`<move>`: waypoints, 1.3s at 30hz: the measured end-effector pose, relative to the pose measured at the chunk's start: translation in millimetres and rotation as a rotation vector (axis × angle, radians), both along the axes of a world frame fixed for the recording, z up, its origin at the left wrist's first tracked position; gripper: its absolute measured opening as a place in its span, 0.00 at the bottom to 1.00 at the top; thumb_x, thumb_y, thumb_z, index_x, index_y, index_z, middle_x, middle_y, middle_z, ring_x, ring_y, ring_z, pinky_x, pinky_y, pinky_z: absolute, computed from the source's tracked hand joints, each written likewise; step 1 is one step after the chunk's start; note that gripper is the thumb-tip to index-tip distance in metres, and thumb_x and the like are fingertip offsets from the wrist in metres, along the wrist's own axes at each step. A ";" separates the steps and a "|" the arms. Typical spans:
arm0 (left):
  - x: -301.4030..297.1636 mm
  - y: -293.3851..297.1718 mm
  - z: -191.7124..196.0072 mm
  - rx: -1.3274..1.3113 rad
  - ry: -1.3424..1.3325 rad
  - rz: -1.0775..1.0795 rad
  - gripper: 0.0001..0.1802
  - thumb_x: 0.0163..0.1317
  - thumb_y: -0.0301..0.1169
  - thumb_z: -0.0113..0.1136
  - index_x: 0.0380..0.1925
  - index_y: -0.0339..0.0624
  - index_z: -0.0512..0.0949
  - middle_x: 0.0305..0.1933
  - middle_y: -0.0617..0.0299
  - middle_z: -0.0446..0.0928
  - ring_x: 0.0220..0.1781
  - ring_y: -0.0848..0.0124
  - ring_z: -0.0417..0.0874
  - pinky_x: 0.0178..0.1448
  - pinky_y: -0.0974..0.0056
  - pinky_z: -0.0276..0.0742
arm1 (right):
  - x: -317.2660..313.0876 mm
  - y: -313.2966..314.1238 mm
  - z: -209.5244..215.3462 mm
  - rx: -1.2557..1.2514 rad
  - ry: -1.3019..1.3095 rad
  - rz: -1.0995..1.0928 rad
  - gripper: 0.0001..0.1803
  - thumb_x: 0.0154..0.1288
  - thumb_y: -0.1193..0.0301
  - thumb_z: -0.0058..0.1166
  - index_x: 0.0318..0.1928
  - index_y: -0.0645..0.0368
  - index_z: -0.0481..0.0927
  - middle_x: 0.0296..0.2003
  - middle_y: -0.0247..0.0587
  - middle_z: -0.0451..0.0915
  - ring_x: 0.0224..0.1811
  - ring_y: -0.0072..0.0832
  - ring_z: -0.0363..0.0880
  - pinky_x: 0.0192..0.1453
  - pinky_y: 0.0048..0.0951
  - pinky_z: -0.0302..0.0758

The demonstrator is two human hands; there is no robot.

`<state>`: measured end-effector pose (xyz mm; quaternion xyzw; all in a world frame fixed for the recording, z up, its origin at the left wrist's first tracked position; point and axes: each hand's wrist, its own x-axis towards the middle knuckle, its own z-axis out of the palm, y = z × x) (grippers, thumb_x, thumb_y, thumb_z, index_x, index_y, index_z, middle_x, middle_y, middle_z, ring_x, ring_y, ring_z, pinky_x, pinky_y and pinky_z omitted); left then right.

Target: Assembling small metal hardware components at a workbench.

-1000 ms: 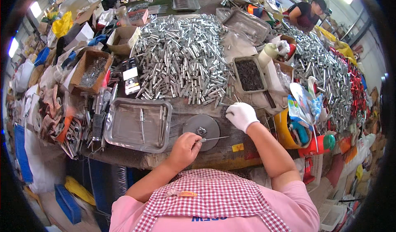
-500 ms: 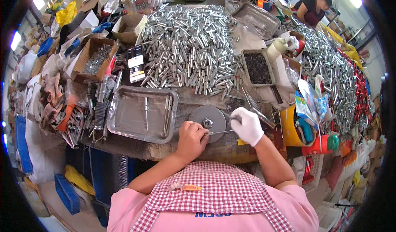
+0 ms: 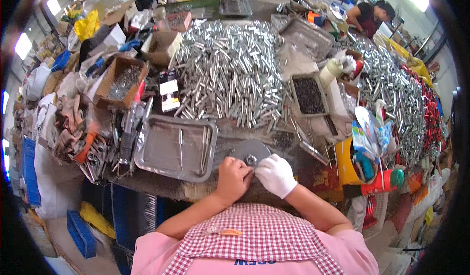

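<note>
One brown tabletop carries a wide heap of silver metal pieces. Smaller than it, a shallow grey tray lies nearer to the person, on the left. To the right of this tray is a round grey disc. At its near edge, the bare left hand and the white-gloved right hand meet, both curled nearly closed; what they pinch is hidden, so I cannot tell it. Smallest, some slim rods lie in the tray.

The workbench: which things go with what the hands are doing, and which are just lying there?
Probably part of it:
bare left hand
gloved right hand
grey disc
tray with metal rods
heap of metal pieces

Probably just lying about:
phone
yellow bundle
red-and-green container
</note>
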<state>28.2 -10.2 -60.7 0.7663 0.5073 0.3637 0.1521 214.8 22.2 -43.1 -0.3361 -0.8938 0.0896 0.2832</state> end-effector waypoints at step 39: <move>-20.5 -1.1 29.3 -0.754 -1.251 0.042 0.13 0.67 0.24 0.59 0.51 0.36 0.76 0.36 0.64 0.79 0.32 0.78 0.77 0.38 0.71 0.75 | -23.0 -28.3 29.3 -0.561 0.249 -0.146 0.06 0.57 0.72 0.62 0.35 0.57 0.85 0.29 0.46 0.81 0.33 0.43 0.82 0.39 0.37 0.78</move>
